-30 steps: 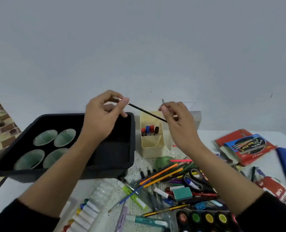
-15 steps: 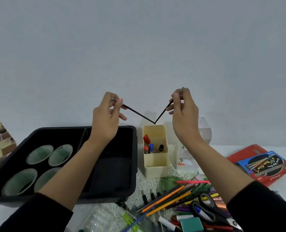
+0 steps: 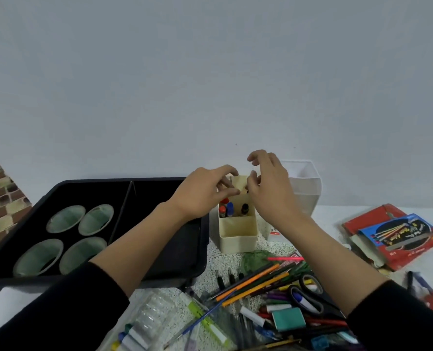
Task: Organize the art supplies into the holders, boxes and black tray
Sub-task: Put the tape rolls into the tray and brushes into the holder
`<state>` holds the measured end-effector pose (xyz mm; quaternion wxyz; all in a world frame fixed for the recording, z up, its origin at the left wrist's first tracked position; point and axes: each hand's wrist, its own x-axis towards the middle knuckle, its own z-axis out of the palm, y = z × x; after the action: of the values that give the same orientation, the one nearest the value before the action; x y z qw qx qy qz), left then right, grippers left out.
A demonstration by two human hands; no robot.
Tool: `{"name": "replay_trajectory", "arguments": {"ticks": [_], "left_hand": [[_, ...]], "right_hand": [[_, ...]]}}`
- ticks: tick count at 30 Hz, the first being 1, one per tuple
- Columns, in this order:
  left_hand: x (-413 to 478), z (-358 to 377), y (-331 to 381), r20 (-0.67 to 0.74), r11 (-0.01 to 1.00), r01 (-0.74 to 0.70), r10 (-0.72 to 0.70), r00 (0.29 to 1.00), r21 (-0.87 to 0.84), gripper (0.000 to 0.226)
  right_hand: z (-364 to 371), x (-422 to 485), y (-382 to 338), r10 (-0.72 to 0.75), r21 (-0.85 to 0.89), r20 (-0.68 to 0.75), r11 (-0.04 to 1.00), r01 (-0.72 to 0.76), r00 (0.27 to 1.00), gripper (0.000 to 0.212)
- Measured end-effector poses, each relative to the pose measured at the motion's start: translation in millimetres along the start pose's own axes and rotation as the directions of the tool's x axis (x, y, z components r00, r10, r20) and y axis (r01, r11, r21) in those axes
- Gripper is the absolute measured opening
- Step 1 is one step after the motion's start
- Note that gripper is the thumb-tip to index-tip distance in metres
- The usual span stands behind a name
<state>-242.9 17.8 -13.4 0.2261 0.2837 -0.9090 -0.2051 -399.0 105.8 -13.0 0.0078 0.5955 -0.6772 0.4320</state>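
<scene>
A cream two-part holder (image 3: 238, 231) stands right of the black tray (image 3: 200, 249); red, blue and black markers (image 3: 229, 209) sit in its middle compartment. My left hand (image 3: 202, 193) and my right hand (image 3: 270, 191) hover side by side over the holder's back compartment. Their fingers are apart and curled, with nothing visible between them. The two thin black brushes are out of sight; the hands hide the back compartment. Loose pencils, pens and markers (image 3: 258, 282) lie in a heap in front of the holder.
Several green cups (image 3: 66, 219) stand in the tray's left half. A white holder (image 3: 305, 188) is behind my right hand. Scissors (image 3: 305, 292) and a teal eraser (image 3: 288, 319) lie in the heap. Red and blue boxes (image 3: 397, 234) lie at right, a marker pack (image 3: 134, 335) at bottom.
Both hands came down and together over the cream holder. The two thin black brushes they held tip to tip are no longer visible, and the fingers have spread.
</scene>
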Motion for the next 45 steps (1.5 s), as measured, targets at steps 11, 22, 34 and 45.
{"name": "replay_trajectory", "arguments": {"ticks": [11, 22, 34, 45], "left_hand": [[-130.3, -14.5, 48.8, -0.211, 0.998, -0.017, 0.005, 0.978, -0.057, 0.007], [-233.0, 21.1, 11.8, -0.234, 0.973, 0.184, -0.148, 0.961, 0.140, 0.035], [-168.9, 11.2, -10.1, -0.057, 0.997, 0.063, -0.060, 0.997, 0.047, 0.018], [-140.7, 24.2, -30.4, 0.074, 0.996, -0.085, 0.085, 0.994, -0.005, 0.037]], "right_hand": [[-21.7, -111.3, -7.3, -0.146, 0.218, 0.241, 0.971, 0.092, 0.960, 0.011], [63.2, -190.3, 17.8, -0.427, 0.054, 0.625, 0.859, 0.509, 0.654, 0.031], [7.5, -140.2, 2.9, -0.259, 0.202, 0.494, 0.963, 0.180, 0.830, 0.006], [-8.6, -37.4, -26.7, 0.031, 0.326, -0.009, 0.945, -0.026, 0.999, 0.007]]}}
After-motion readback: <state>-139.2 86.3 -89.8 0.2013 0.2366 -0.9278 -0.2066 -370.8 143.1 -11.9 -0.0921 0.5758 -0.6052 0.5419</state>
